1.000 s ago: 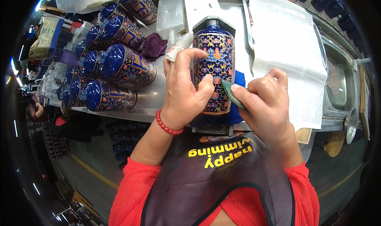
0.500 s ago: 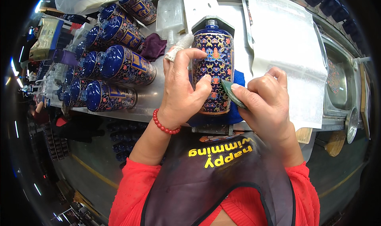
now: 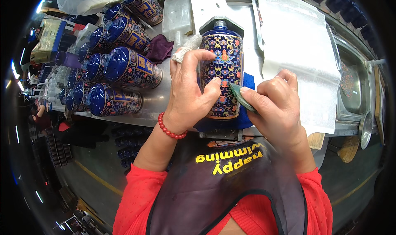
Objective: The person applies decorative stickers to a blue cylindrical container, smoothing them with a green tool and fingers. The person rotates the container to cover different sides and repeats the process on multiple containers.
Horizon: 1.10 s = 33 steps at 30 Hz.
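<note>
A dark blue bottle (image 3: pixel 222 95) covered in coloured flower pattern lies on its back in a grey cradle, its clear neck pointing away from me. My left hand (image 3: pixel 187 84) holds it from the left, thumb and forefinger curved onto the patterned front; another finger wears a white wrapping (image 3: pixel 192 45). Pinched in my right hand (image 3: pixel 277 100) is a thin, flat green scraper (image 3: pixel 239 95), its tip touching the bottle's front right of my left thumb. A blue cloth (image 3: pixel 248 80) lies under the bottle's right side.
Several similar blue bottles (image 3: pixel 134 67) crowd the left of the metal table, with a purple cloth (image 3: pixel 160 49) beside them. A clear plastic container (image 3: pixel 176 16) is at the back. White sheets (image 3: pixel 299 65) lie right, near a metal sink (image 3: pixel 357 96).
Both hands, the bottle and the scraper stay almost exactly where they were; I see only very slight shifts.
</note>
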Motion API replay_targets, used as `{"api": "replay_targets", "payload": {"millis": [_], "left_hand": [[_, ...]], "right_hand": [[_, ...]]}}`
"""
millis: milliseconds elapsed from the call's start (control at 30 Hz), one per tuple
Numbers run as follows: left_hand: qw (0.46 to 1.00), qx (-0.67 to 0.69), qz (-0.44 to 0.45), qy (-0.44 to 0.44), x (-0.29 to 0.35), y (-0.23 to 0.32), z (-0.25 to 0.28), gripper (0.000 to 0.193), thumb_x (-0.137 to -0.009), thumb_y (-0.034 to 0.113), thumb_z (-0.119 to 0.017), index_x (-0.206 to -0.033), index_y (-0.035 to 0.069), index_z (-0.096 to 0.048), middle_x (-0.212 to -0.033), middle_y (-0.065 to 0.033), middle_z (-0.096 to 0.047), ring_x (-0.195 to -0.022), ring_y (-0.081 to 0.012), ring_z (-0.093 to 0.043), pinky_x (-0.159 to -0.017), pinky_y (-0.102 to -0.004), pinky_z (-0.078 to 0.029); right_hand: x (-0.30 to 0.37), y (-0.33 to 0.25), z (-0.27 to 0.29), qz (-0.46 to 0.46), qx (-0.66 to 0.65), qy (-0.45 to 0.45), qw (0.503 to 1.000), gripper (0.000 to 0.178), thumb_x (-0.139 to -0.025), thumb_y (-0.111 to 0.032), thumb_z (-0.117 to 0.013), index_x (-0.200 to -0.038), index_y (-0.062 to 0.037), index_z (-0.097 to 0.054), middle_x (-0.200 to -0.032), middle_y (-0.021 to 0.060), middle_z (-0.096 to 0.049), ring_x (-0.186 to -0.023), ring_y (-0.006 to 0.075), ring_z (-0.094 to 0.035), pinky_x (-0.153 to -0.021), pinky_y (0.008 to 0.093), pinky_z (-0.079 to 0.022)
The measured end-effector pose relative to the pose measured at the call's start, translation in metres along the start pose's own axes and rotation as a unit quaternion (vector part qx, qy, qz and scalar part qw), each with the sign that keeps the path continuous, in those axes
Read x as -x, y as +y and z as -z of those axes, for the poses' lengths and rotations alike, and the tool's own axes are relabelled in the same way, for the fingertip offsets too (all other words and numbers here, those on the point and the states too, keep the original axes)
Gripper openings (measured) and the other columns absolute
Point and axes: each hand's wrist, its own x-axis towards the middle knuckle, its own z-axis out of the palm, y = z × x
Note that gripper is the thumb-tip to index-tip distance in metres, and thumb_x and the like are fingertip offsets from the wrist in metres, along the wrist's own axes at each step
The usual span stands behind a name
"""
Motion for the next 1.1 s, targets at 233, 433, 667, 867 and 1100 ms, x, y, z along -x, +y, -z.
{"api": "replay_targets", "payload": {"millis": [233,433,667,867,1100], "left_hand": [[1.0,-0.003,-0.028,0.011,-0.003,-0.002,-0.002,0.046,-0.078,0.009,-0.07,-0.122,0.003,-0.056,-0.119,-0.0156,-0.059,-0.116,-0.0357,-0.048,-0.108,-0.0461,-0.033],[1.0,0.017,-0.019,0.01,-0.003,-0.003,-0.003,0.048,-0.078,0.01,-0.072,-0.122,0.003,-0.056,-0.119,-0.0169,-0.057,-0.116,-0.036,-0.048,-0.107,-0.0465,-0.034],[1.0,0.013,-0.004,0.017,-0.002,-0.001,-0.005,0.048,-0.078,0.011,-0.074,-0.122,0.003,-0.056,-0.12,-0.0176,-0.055,-0.115,-0.0348,-0.048,-0.106,-0.0446,-0.036],[0.997,0.067,0.016,0.028,0.0,-0.004,-0.004,0.044,-0.08,0.011,-0.072,-0.121,0.004,-0.058,-0.117,-0.0135,-0.059,-0.114,-0.0303,-0.049,-0.105,-0.0413,-0.036],[0.993,0.104,0.036,0.038,0.009,-0.006,-0.005,0.041,-0.083,0.01,-0.07,-0.122,0.003,-0.058,-0.116,-0.0126,-0.06,-0.112,-0.0272,-0.051,-0.103,-0.0389,-0.039]], "right_hand": [[0.0,0.0,0.0,-0.003,-0.005,-0.001,1.0,0.039,-0.065,-0.01,-0.078,-0.103,-0.0087,-0.07,-0.08,0.0006,-0.05,-0.068,0.0189,-0.054,-0.074,0.0413,-0.038],[0.0,0.0,-0.001,-0.007,-0.009,0.003,1.0,0.04,-0.064,-0.008,-0.078,-0.102,-0.0088,-0.07,-0.079,0.0006,-0.05,-0.068,0.019,-0.054,-0.074,0.0414,-0.038],[0.001,0.001,-0.002,-0.01,-0.014,0.005,1.0,0.042,-0.062,-0.008,-0.078,-0.102,-0.0086,-0.07,-0.079,0.0006,-0.05,-0.069,0.0195,-0.054,-0.073,0.0416,-0.038],[0.0,0.0,-0.003,-0.045,-0.048,0.01,0.998,0.04,-0.062,-0.005,-0.078,-0.102,-0.0077,-0.071,-0.08,0.0019,-0.053,-0.071,0.0219,-0.055,-0.073,0.0404,-0.039],[-0.003,-0.004,-0.002,-0.181,-0.149,0.0,0.972,0.024,-0.075,-0.003,-0.076,-0.098,-0.0038,-0.072,-0.078,0.0079,-0.062,-0.07,0.0262,-0.059,-0.066,0.0368,-0.045]]}}
